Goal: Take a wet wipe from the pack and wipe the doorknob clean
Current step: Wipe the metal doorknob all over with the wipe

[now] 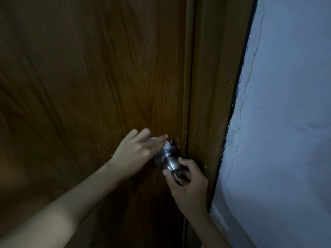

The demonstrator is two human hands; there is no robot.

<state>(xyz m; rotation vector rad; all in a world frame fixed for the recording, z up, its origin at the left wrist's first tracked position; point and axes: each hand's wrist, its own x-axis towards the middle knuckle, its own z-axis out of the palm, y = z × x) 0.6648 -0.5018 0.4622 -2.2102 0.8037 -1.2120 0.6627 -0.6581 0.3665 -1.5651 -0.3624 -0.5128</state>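
fingers of left hand (138, 149) press white wipe (167, 145) on round steel doorknob (167, 161) — right hand (186, 181) pinches it.

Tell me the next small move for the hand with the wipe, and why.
Probably slide the left hand down, dragging the wet wipe around the doorknob. The wipe only touches the knob's upper back near the door, while the right hand grips its front.

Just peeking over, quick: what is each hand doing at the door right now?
Left hand: fingers loosely closed on a white wet wipe, pressing it to the doorknob base.
Right hand: closed grip on the knob's front end.
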